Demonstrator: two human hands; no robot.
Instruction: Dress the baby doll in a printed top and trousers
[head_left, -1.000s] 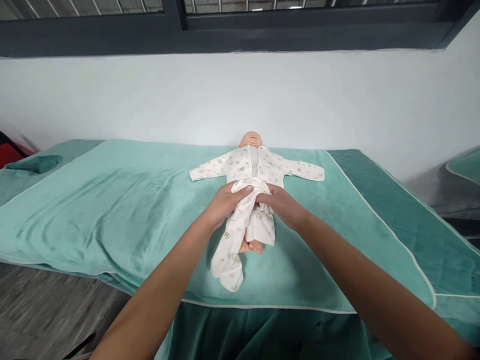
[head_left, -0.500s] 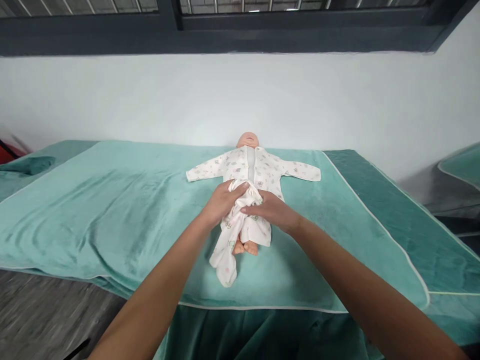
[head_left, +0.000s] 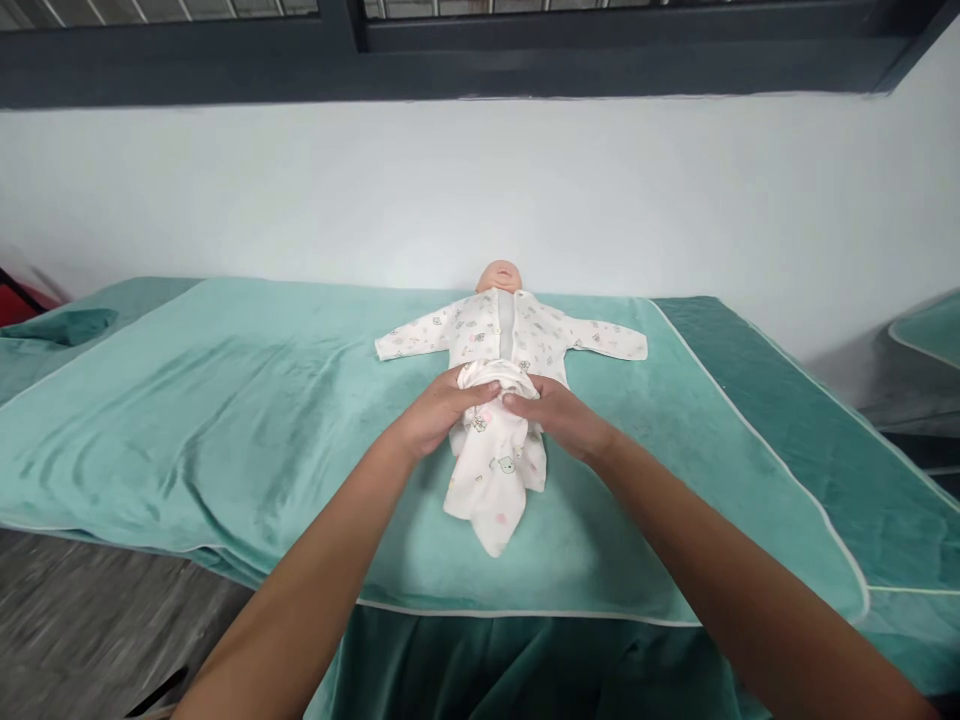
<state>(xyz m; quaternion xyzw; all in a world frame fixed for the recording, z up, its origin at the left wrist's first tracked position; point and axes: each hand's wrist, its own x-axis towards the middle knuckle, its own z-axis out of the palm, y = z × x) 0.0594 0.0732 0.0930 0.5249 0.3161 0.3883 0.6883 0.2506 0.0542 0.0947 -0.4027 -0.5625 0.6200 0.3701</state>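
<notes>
A baby doll (head_left: 499,275) lies on its back in a white printed baby jacket (head_left: 538,335), sleeves spread to both sides. Over its lower body I hold white printed baby trousers (head_left: 491,470), bunched at the waistband. My left hand (head_left: 442,408) grips the left side of the gathered waist, thumb on top. On the other side my right hand (head_left: 562,412) pinches the same cloth, its thumb close to the left one. The trouser legs hang down toward me in a point and cover the doll's feet.
A light green blanket (head_left: 292,420) with pale piping covers the bed, over a darker green cover (head_left: 750,370). Behind stands a white wall (head_left: 420,190) below a dark window frame (head_left: 600,65). Grey floor (head_left: 82,610) shows at the lower left.
The trousers have swung from the lower left to hang straight in the middle. My thumbs have come closer together on the waistband. The doll's feet, visible before, are now covered.
</notes>
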